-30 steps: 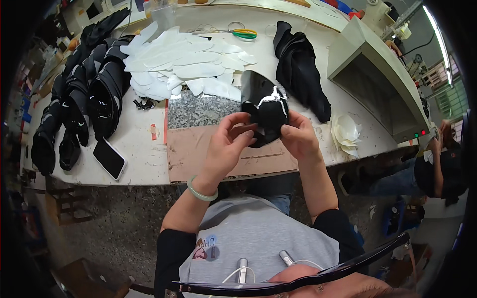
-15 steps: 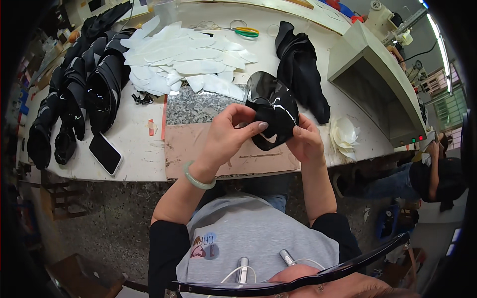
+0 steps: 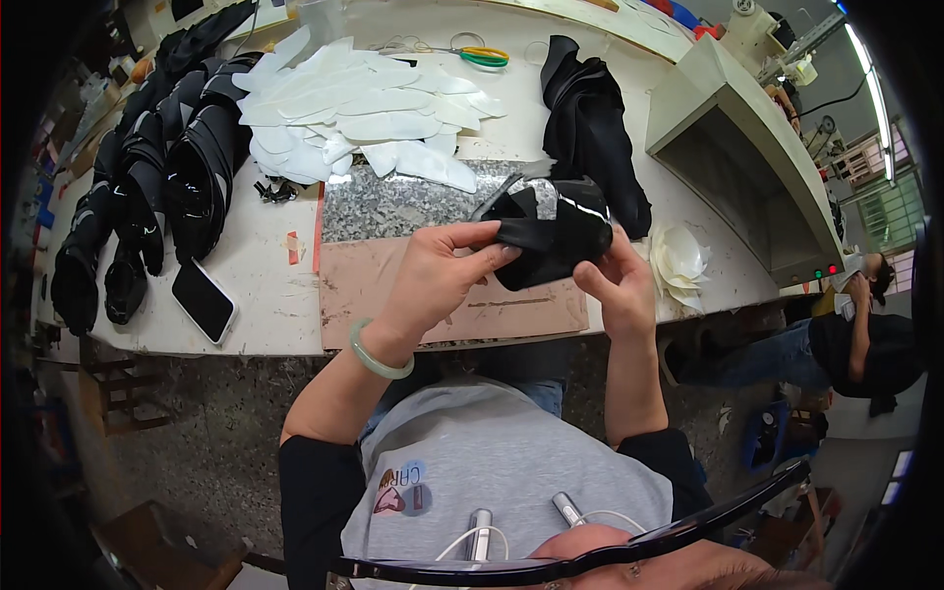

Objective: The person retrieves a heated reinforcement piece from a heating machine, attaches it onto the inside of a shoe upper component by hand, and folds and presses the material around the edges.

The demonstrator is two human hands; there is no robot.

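A black shoe upper (image 3: 562, 246), part glossy and part matt, is held up between my hands over the pinkish board (image 3: 374, 285). My left hand (image 3: 430, 280) pinches its left edge between thumb and fingers, and a pale green bangle is round that wrist. On the right side, my right hand (image 3: 626, 293) grips the piece with its thumb in front; the other fingers are partly hidden behind it. Behind the board lies a grey speckled stone slab (image 3: 393, 206). White curved cut pieces (image 3: 369, 108) are heaped just beyond the slab.
Rows of nested black uppers (image 3: 202, 177) line the left, beside a phone (image 3: 205, 302). Scissors (image 3: 482, 57) lie at the back. A black bundle (image 3: 595, 138), whitish nested pieces (image 3: 678, 258) and a metal hood-shaped machine (image 3: 733, 147) stand right. Another person (image 3: 846, 339) is far right.
The upper has been tilted and turned, so its glossy opening no longer faces me. My right hand has shifted slightly right, and my left hand a little left and down.
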